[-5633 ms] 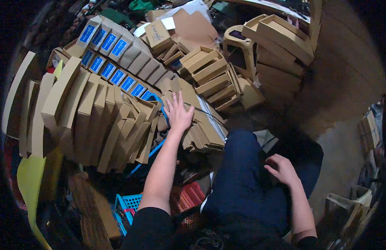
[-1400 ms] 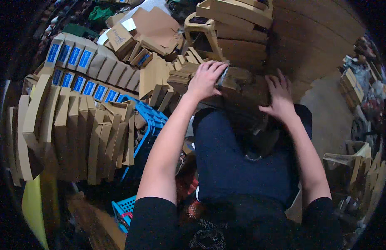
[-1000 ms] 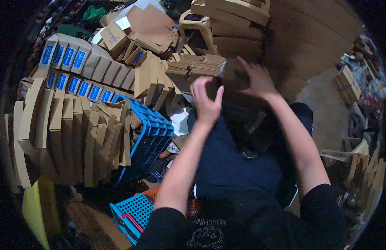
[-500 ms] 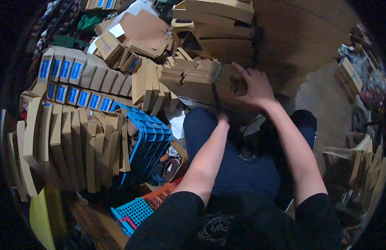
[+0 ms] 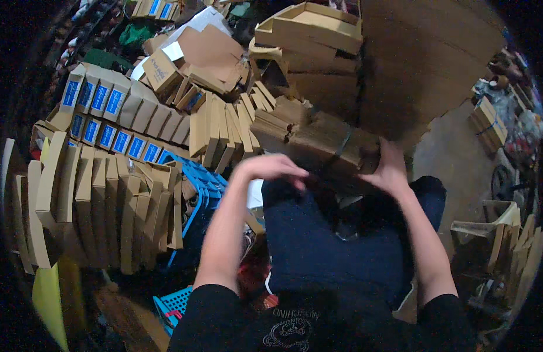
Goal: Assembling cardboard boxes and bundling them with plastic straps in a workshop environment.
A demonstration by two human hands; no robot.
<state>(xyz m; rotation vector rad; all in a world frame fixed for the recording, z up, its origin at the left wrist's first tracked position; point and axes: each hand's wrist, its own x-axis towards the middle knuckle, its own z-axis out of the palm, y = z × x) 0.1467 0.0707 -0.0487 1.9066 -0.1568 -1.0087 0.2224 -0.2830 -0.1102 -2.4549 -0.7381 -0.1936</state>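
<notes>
A bundle of flattened brown cardboard (image 5: 324, 138), bound with a dark strap (image 5: 343, 142), rests in front of my knees and slopes down to the right. My right hand (image 5: 392, 168) grips its right end, thumb along the near side and fingers over the far end. By the bundle's near left edge is my left hand (image 5: 276, 168), slightly blurred. Its fingers are stretched out and hold nothing that I can see. Just beyond it stand several narrow cardboard boxes (image 5: 224, 132) on edge.
Left of me, upright tan boxes (image 5: 101, 199) stand beside a blue crate (image 5: 198, 193); behind them are rows of boxes with blue labels (image 5: 107, 138). Shallow box trays (image 5: 318, 29) are stacked at the back, beside a tall cardboard sheet (image 5: 424, 64). A pale stool (image 5: 488, 220) stands right.
The bundle has shifted right and tilted, its right end lower. My left hand has come out from beneath it and moved left; my right hand has gone down to its right end.
</notes>
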